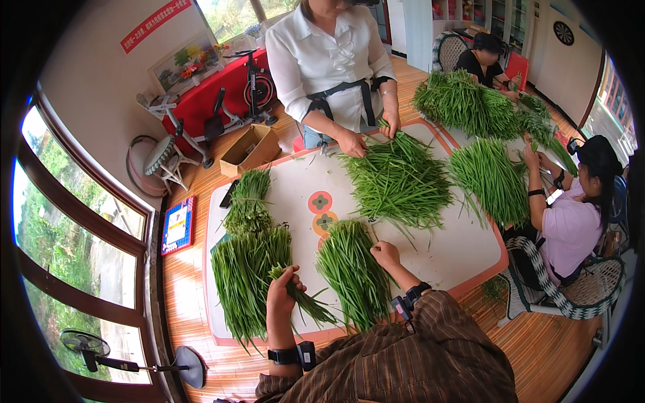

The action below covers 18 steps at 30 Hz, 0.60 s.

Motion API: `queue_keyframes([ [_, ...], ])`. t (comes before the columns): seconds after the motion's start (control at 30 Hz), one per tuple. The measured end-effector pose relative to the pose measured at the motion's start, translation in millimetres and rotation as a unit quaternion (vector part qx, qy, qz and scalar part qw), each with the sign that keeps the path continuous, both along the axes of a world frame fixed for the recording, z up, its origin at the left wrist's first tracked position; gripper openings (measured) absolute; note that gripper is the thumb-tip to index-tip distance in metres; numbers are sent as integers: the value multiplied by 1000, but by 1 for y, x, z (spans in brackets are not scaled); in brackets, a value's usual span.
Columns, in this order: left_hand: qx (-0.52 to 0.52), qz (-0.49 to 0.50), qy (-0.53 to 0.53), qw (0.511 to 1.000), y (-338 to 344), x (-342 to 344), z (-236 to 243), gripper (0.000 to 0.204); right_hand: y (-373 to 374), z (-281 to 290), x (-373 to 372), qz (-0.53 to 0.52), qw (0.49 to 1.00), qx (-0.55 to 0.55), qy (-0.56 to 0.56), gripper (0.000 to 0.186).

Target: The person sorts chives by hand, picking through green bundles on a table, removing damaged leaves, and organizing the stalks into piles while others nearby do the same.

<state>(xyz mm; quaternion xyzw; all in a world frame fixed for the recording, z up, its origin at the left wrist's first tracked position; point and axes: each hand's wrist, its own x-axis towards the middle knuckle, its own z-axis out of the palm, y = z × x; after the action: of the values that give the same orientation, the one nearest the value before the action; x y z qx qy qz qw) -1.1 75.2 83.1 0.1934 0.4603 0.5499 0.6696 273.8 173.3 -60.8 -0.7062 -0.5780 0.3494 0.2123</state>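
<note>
My left hand point(282, 290) is closed around a small bunch of chives point(310, 307), whose green ends hang down toward the table's near edge. Beside it, on the left, lies a thick heap of chives point(245, 285). A second heap point(351, 265) spreads between my two hands. My right hand point(385, 255) is closed at that heap's right side, and a thin pale stalk point(373, 234) sticks up from its fingers. Farther back on the left rests a gathered bundle of chives point(247, 205). Both my wrists wear black bands with small devices.
Across the white table point(295, 191), a person in a white blouse point(336, 67) handles a large chive pile point(402, 181). At the right, a seated person in pink point(571, 221) works by another pile point(490, 178). A cardboard box point(250, 151) stands beyond the table, a fan point(86, 342) at lower left.
</note>
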Motion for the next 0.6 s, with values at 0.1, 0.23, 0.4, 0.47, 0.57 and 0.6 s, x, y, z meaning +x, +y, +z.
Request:
queue_keyframes([
  [0.1,-7,-7,0,1000,0,3,1,19,4,8,-18,-9,992,120,24,22],
  [0.23,-20,-13,10,1000,-3,2,1,20,23,12,-41,-10,992,122,21,26],
  [0.4,-33,1,26,999,-15,-9,4,20,40,0,-51,-6,999,54,-4,30],
  [0.47,-34,9,30,999,-20,-13,7,20,39,-6,-41,-38,997,57,47,28],
  [0.57,-18,11,27,999,-21,-14,11,21,29,-19,-20,-92,985,86,121,27],
  [0.6,-18,12,25,999,-21,-13,11,21,24,-19,-10,-83,987,69,115,26],
])
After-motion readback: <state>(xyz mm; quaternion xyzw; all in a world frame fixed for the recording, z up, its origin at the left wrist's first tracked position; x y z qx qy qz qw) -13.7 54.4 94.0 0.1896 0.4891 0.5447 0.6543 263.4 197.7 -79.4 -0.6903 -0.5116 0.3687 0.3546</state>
